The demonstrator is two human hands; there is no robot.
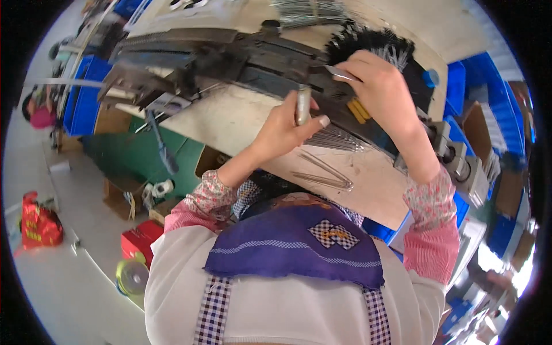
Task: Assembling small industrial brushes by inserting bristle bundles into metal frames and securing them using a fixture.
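My left hand (286, 127) is closed round a pale upright cylindrical handle (303, 105) at the near edge of a long dark metal bench machine (264, 60). My right hand (376, 80) is above the machine's right part, thumb and fingers pinching a thin, flat, shiny metal piece (341, 73) that points left. Below the right hand, a yellow block (359, 110) sits on the dark metal. A bundle of thin metal rods (336, 140) lies just right of my left hand. Nearer me are a few long bent rods (325, 171) on the wooden bench top.
Black-ended rods (368, 46) are heaped beyond my right hand, near a blue roll (430, 78). More thin rods (307, 12) lie at the back. A grey machine part (457, 158) stands at the right edge. Blue bins (489, 86) line the right side; a dark-handled tool (161, 144) is at left.
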